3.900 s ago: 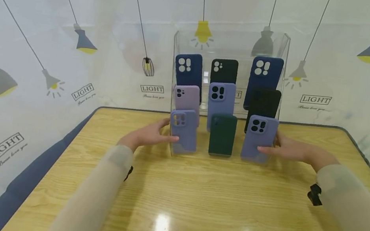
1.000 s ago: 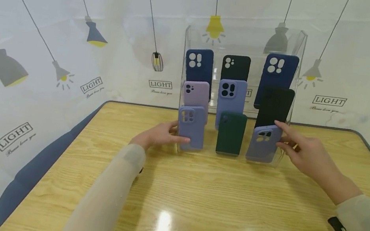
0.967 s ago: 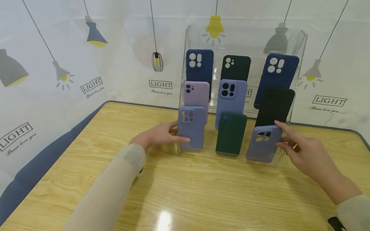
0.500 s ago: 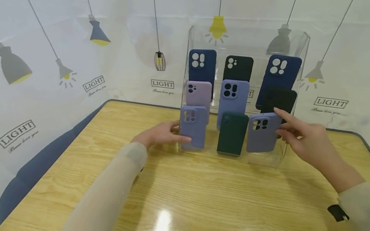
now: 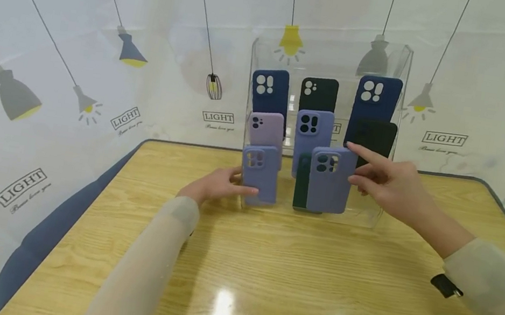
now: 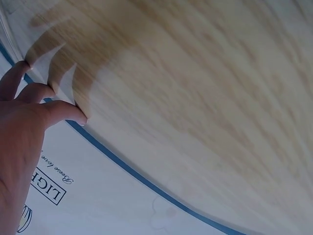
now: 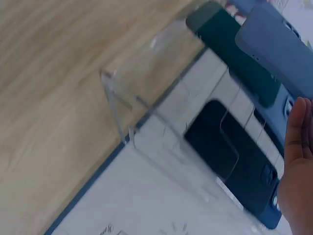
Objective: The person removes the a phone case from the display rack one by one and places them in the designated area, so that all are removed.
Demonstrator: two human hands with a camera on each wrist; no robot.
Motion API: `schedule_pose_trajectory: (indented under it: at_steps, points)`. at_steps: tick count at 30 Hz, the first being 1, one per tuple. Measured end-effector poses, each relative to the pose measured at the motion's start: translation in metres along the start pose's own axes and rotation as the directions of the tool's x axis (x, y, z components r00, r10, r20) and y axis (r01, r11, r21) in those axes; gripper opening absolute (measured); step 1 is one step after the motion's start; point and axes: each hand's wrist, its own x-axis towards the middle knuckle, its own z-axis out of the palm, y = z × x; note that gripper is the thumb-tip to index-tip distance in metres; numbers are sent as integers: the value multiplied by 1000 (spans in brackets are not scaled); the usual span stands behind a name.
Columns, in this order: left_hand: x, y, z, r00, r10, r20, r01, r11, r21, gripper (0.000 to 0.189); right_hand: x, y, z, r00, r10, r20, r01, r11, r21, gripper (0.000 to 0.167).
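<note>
In the head view, a clear stepped display stand (image 5: 361, 217) carries several phone cases in tiers. My right hand (image 5: 390, 186) pinches a lavender phone case (image 5: 328, 190) by its upper right edge, fingers at the top and side. That case hangs upright in front of a dark green case (image 5: 302, 186), covering much of it. In the right wrist view the held lavender case (image 7: 274, 46) overlaps the green one. My left hand (image 5: 219, 184) grips the stand's lower left side, its thumb across the front of another lavender case (image 5: 263, 178). Left wrist view: the left hand's fingers (image 6: 68, 111) are bent.
A black case (image 5: 378, 135) stands in the right middle tier, a navy case (image 5: 379, 97) above it. Navy, black, pink and lavender cases fill other places. The wooden table (image 5: 275, 270) extends in front. A patterned cloth wall (image 5: 178, 32) stands close behind the stand.
My right hand has lifted the lavender case out of the stand's lower right place and carried it left, before the green case. The left hand stays at the stand's left side.
</note>
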Motion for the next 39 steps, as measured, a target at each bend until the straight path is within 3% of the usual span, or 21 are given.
schedule_pose_trajectory:
  at_steps: [5,9,13,19,22,24,29,39]
  points:
    - [1,-2,-1,1000,-2,-1,2,1000,-9,116,-4,-16,24,993,100,70,-108,986,127,69]
    - [2,-3,-1,1000,-4,-1,4,1000,-11,117,-7,-33,44,946,249,207,-296,925,240,69]
    - [3,-3,-1,1000,1,-1,-1,1000,-1,116,-6,-46,67,849,372,376,-502,789,353,73]
    - [0,-1,-1,1000,-9,-18,9,1000,25,118,-5,-60,114,695,459,554,-717,502,484,78]
    - [0,-2,-1,1000,-11,-18,11,999,34,120,-6,-66,133,641,476,603,-767,422,482,76]
    - [0,-1,0,1000,-7,-19,7,999,38,120,-6,-70,144,615,494,614,-788,399,469,76]
    - [1,0,1,1000,-7,-19,8,999,39,119,-3,-77,162,580,535,615,-815,392,427,75]
    - [0,-1,2,1000,-16,-15,17,999,36,121,3,-74,180,562,534,632,-827,359,433,76]
